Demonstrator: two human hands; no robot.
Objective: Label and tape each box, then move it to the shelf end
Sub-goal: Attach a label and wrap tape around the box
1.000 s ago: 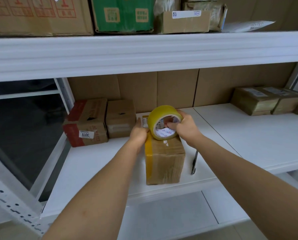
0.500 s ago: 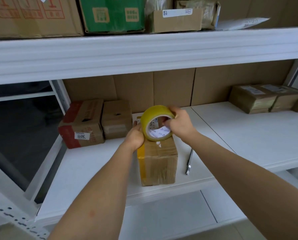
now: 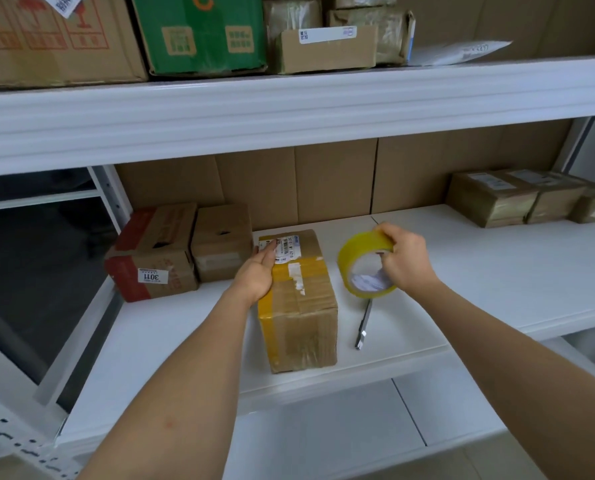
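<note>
Box [image 3: 297,299]: labelled, yellow-taped; move to shelf end outstanding. Left hand [image 3: 259,275] lay flat on it; right hand [image 3: 405,261] gripped tape roll [image 3: 365,268].

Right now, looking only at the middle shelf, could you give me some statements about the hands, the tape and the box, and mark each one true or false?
1. The right hand holds the yellow tape roll. True.
2. The tape roll sits on top of the taped box. False: it is to the right of the box.
3. The left hand rests on the box. True.
4. The utility knife lies left of the box. False: it lies to the right.
5. A white label is on the box top. True.
</note>
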